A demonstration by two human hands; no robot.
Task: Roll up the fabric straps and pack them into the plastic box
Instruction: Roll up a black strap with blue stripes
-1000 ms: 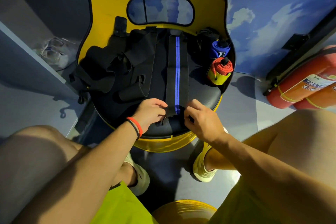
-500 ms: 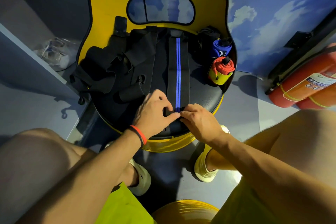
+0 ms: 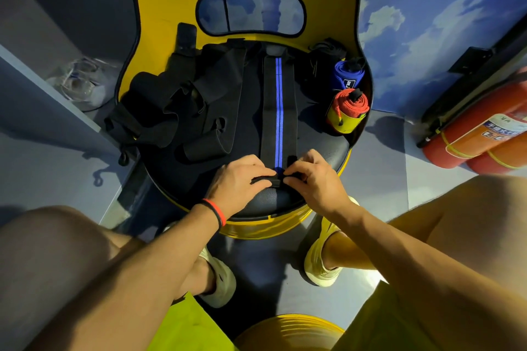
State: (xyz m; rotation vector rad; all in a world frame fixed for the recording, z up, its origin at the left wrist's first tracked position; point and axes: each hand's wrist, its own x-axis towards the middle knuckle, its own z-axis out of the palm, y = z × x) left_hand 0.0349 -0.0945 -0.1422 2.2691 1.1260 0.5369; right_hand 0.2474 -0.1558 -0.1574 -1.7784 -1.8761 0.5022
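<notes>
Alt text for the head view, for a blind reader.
The left hand and right hand pinch the near end of a black blue-striped strap laid along the dark seat of a yellow chair. A red roll and blue roll stand at its right.

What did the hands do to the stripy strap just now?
The left hand and right hand came together at the near end of the blue-striped strap and now pinch it, turned over into a small first roll. The red roll, blue roll and black pile stayed put.
</notes>
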